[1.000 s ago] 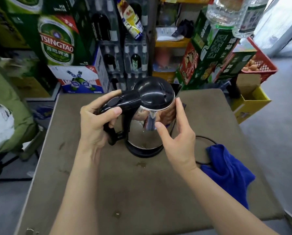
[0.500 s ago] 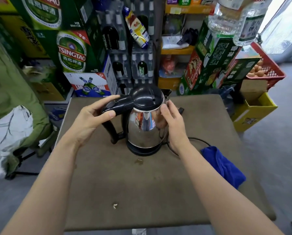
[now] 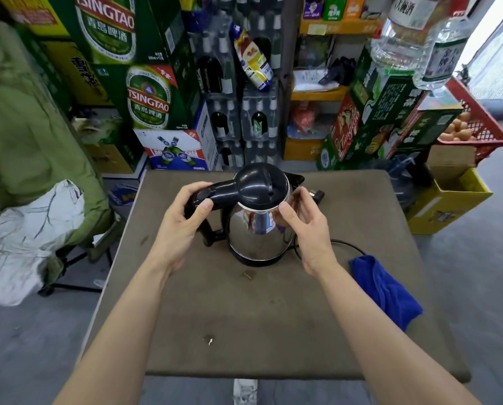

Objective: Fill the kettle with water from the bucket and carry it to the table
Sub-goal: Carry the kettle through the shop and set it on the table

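Stacked beer cartons [image 3: 145, 92], shrink-wrapped packs of bottles [image 3: 244, 118] and yellow shelves [image 3: 320, 95] fill the shop behind a square brown table [image 3: 273, 317], and every place below is given from the kettle [image 3: 259, 226] that stands upright on its black base near the table's far middle. Its body is polished steel, its lid [image 3: 259, 182] black and shut, its spout turned away from the person. The left hand [image 3: 180, 229] is wrapped around the black handle on the kettle's left side, thumb lying along the top of the handle near the switch. The right hand [image 3: 308, 229] rests against the kettle's right flank with fingers curved and spread, the thumb touching the steel just under the lid rim; it is cupped loosely, not closed. A black cord [image 3: 343, 245] loops out from behind the right hand, to the kettle's right, and a black plug [image 3: 317, 195] lies just beyond the kettle on the same side. Right of the kettle and nearer the person, a blue cloth [image 3: 387, 290] lies crumpled at the table's edge. Far right of the kettle, a red crate [image 3: 484, 124] holds eggs above a yellow box [image 3: 448, 206]. Left of the kettle, off the table, green fabric [image 3: 25, 135] drapes over a chair.
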The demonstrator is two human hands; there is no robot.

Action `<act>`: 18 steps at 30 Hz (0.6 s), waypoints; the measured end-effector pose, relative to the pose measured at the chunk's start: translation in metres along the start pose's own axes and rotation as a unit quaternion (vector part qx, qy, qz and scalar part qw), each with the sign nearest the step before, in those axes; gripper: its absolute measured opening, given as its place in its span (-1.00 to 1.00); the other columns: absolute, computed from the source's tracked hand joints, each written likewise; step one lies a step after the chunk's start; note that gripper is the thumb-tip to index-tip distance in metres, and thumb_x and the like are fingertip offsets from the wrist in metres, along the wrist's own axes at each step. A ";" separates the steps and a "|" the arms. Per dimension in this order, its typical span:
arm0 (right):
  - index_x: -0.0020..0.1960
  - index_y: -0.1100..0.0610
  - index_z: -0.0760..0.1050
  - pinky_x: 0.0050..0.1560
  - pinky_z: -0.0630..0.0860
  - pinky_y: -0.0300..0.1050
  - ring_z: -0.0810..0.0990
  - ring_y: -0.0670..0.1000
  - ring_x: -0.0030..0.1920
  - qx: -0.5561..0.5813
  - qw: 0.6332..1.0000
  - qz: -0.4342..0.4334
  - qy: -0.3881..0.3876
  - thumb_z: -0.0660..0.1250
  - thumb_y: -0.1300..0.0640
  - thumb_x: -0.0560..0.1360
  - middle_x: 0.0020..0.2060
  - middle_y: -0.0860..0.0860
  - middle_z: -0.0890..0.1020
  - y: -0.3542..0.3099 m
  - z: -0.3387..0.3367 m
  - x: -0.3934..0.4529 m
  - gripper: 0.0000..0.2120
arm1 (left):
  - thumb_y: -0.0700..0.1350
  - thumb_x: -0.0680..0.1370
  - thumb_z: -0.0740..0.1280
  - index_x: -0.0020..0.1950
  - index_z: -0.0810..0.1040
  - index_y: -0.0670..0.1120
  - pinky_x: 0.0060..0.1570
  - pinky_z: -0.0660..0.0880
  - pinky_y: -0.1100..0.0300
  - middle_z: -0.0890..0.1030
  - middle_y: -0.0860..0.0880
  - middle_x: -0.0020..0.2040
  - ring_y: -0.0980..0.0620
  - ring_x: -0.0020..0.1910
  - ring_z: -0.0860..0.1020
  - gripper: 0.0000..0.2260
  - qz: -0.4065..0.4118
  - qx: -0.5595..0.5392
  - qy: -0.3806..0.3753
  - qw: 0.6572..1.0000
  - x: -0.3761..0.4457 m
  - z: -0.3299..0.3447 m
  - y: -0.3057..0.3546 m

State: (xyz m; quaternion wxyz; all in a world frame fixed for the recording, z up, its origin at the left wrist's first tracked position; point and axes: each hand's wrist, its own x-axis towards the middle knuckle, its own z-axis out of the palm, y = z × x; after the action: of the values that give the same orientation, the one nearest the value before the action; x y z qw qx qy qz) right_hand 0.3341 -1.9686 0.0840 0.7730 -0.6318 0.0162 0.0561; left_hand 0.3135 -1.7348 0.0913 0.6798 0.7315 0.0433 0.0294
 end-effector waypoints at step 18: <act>0.60 -0.09 0.01 0.43 0.30 -0.20 0.37 -0.30 0.38 -0.113 0.990 0.031 -0.081 0.60 0.24 0.32 0.34 -0.37 0.38 0.035 -0.013 0.013 0.07 | -0.10 0.34 0.56 0.12 0.61 -0.02 0.22 0.46 0.03 0.62 -0.05 0.09 -0.04 0.13 0.56 -0.63 0.038 -0.092 0.014 0.995 0.038 -0.007 -0.019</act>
State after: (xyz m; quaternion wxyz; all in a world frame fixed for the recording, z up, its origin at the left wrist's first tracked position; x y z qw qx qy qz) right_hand 0.3442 -1.9738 0.0464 0.6934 -0.7074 -0.0335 0.1327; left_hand 0.3505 -1.7226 0.0725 0.7422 0.6663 0.0220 0.0689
